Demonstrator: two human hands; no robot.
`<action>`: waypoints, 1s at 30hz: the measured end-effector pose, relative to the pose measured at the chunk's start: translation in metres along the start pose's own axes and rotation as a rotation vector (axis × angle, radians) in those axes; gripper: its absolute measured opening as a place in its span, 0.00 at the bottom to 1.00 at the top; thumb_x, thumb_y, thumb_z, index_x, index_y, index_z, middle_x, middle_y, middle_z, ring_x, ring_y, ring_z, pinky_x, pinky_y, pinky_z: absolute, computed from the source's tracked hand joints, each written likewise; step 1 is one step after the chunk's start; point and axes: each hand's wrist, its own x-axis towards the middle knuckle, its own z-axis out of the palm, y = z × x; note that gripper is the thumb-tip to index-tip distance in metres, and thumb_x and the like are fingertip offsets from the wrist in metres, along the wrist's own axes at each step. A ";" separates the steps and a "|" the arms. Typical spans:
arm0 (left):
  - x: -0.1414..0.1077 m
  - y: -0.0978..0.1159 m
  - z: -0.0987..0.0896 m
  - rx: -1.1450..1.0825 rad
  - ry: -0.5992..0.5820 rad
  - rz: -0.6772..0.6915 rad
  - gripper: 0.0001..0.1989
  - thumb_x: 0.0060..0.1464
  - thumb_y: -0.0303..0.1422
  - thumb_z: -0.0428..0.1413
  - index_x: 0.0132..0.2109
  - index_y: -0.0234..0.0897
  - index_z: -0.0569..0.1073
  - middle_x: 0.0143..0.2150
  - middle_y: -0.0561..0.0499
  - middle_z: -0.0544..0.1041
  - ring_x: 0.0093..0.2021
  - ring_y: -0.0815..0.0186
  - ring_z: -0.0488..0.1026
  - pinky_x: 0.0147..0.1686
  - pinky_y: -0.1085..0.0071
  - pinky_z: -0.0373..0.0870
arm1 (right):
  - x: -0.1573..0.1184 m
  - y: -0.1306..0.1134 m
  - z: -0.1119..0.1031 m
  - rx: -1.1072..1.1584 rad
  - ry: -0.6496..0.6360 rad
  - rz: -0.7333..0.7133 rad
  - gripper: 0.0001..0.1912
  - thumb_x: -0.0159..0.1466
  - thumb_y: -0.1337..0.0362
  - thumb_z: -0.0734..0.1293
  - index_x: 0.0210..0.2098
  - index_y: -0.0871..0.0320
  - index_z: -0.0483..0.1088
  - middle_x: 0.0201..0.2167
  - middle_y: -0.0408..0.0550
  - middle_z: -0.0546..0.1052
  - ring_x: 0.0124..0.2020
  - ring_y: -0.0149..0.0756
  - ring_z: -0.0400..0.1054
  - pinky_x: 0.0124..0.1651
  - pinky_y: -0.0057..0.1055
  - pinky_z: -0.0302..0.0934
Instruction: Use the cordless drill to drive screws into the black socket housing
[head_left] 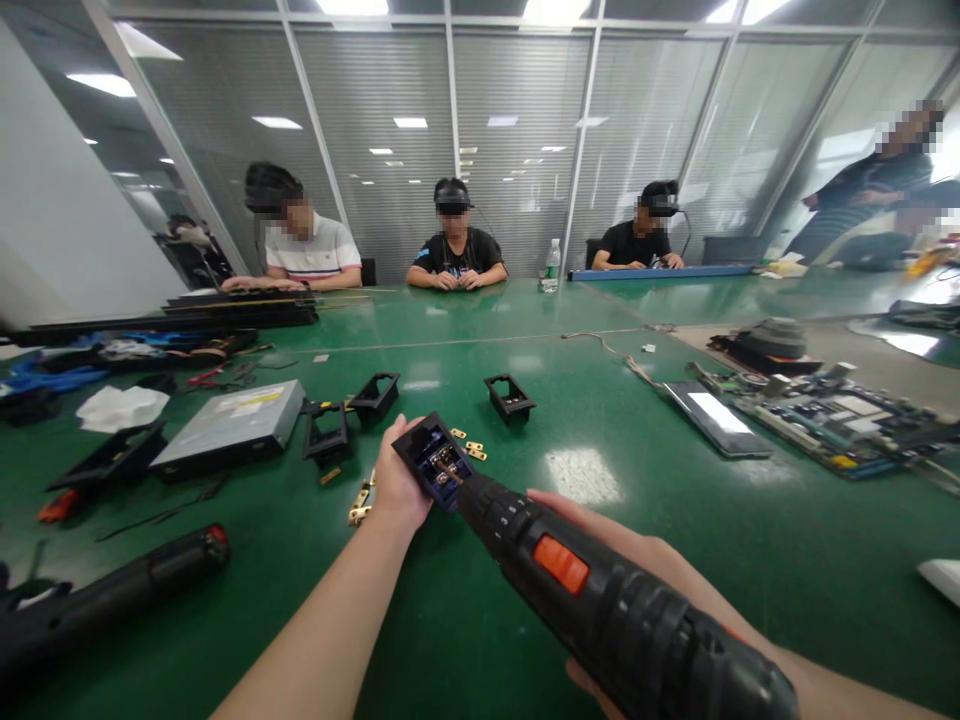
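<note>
The left hand [396,487] holds a small black socket [435,462] above the green tabletop [480,620], fingers wrapped around it. The right hand [645,560] grips an electric driver [600,600], its tip inside the socket. The bit could slip and jab the palm, since nothing braces the socket.

On the green bench [675,600], a disc drive [232,428] lay at ten o'clock, black sockets [510,397] at twelve, circuit boards [832,420] at two, and a bottle [553,265] stood far off.
</note>
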 end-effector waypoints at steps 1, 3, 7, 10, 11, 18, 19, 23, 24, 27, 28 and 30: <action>0.000 0.000 0.001 -0.006 0.015 0.003 0.14 0.57 0.43 0.52 0.35 0.36 0.72 0.26 0.49 0.75 0.25 0.58 0.76 0.29 0.59 0.75 | 0.002 -0.001 0.000 0.012 -0.010 0.005 0.51 0.53 0.69 0.73 0.71 0.46 0.49 0.35 0.43 0.81 0.31 0.41 0.77 0.32 0.32 0.74; -0.001 0.000 0.001 -0.009 0.029 0.008 0.14 0.57 0.43 0.52 0.35 0.36 0.72 0.26 0.49 0.75 0.25 0.59 0.75 0.29 0.61 0.74 | 0.003 -0.007 -0.001 0.021 -0.019 0.014 0.51 0.52 0.69 0.74 0.70 0.47 0.51 0.35 0.42 0.81 0.29 0.40 0.77 0.30 0.32 0.74; -0.002 0.001 0.003 -0.015 -0.006 0.011 0.14 0.57 0.43 0.51 0.35 0.36 0.72 0.26 0.48 0.75 0.26 0.58 0.76 0.28 0.60 0.74 | 0.002 -0.028 -0.006 0.035 0.005 0.017 0.37 0.64 0.65 0.70 0.69 0.49 0.54 0.47 0.50 0.79 0.43 0.44 0.78 0.47 0.42 0.74; -0.003 0.002 0.003 -0.025 0.006 0.020 0.15 0.56 0.44 0.52 0.35 0.36 0.72 0.27 0.47 0.76 0.26 0.58 0.76 0.29 0.60 0.74 | 0.002 -0.039 -0.007 0.045 0.017 0.020 0.27 0.70 0.61 0.65 0.67 0.54 0.57 0.52 0.54 0.76 0.47 0.44 0.76 0.51 0.48 0.71; -0.003 0.002 0.003 -0.026 0.011 0.022 0.14 0.56 0.44 0.52 0.35 0.36 0.73 0.27 0.47 0.76 0.26 0.58 0.76 0.29 0.60 0.74 | 0.002 -0.041 -0.006 0.048 0.020 0.020 0.26 0.71 0.59 0.65 0.66 0.55 0.59 0.54 0.55 0.75 0.48 0.44 0.75 0.51 0.49 0.71; -0.004 0.001 0.004 0.007 -0.003 0.018 0.16 0.55 0.45 0.53 0.34 0.36 0.72 0.26 0.47 0.76 0.25 0.57 0.76 0.27 0.61 0.73 | 0.003 -0.029 -0.003 0.070 -0.002 0.037 0.31 0.65 0.63 0.70 0.66 0.49 0.60 0.47 0.48 0.79 0.40 0.39 0.77 0.40 0.36 0.74; -0.003 0.001 0.003 0.013 -0.010 0.014 0.16 0.55 0.45 0.53 0.34 0.36 0.72 0.26 0.47 0.76 0.26 0.57 0.76 0.27 0.61 0.73 | 0.004 -0.026 -0.002 0.075 -0.003 0.053 0.36 0.62 0.65 0.71 0.67 0.47 0.58 0.42 0.45 0.81 0.36 0.37 0.77 0.36 0.32 0.74; -0.001 0.000 0.002 0.019 -0.017 0.010 0.16 0.56 0.46 0.52 0.34 0.36 0.72 0.26 0.47 0.76 0.25 0.58 0.76 0.28 0.62 0.73 | 0.011 -0.017 0.000 0.066 -0.010 0.167 0.47 0.51 0.71 0.73 0.68 0.49 0.57 0.36 0.43 0.82 0.31 0.37 0.77 0.31 0.28 0.70; -0.001 0.000 0.002 0.017 -0.015 0.015 0.16 0.56 0.45 0.52 0.34 0.36 0.72 0.26 0.48 0.76 0.25 0.58 0.76 0.28 0.62 0.73 | 0.012 -0.016 0.000 0.062 -0.014 0.196 0.48 0.50 0.71 0.73 0.68 0.50 0.58 0.36 0.44 0.82 0.32 0.38 0.77 0.32 0.28 0.70; -0.001 0.000 0.002 0.025 -0.027 0.021 0.16 0.56 0.45 0.51 0.34 0.36 0.72 0.26 0.47 0.76 0.26 0.58 0.76 0.29 0.61 0.74 | 0.014 -0.017 -0.001 0.101 -0.029 0.235 0.48 0.50 0.71 0.73 0.68 0.51 0.58 0.36 0.45 0.82 0.34 0.40 0.77 0.33 0.29 0.70; -0.001 0.000 0.002 0.028 -0.034 0.019 0.16 0.57 0.45 0.51 0.34 0.36 0.72 0.26 0.47 0.76 0.26 0.57 0.76 0.29 0.61 0.74 | 0.014 -0.017 -0.001 0.129 -0.029 0.236 0.47 0.51 0.70 0.73 0.68 0.51 0.58 0.38 0.46 0.82 0.35 0.40 0.78 0.34 0.30 0.71; -0.002 0.000 0.003 0.033 -0.042 0.012 0.16 0.57 0.45 0.50 0.34 0.36 0.72 0.26 0.47 0.76 0.26 0.57 0.76 0.29 0.60 0.74 | 0.014 -0.017 -0.002 0.166 -0.030 0.225 0.46 0.52 0.69 0.73 0.68 0.51 0.58 0.42 0.48 0.82 0.37 0.41 0.78 0.37 0.32 0.72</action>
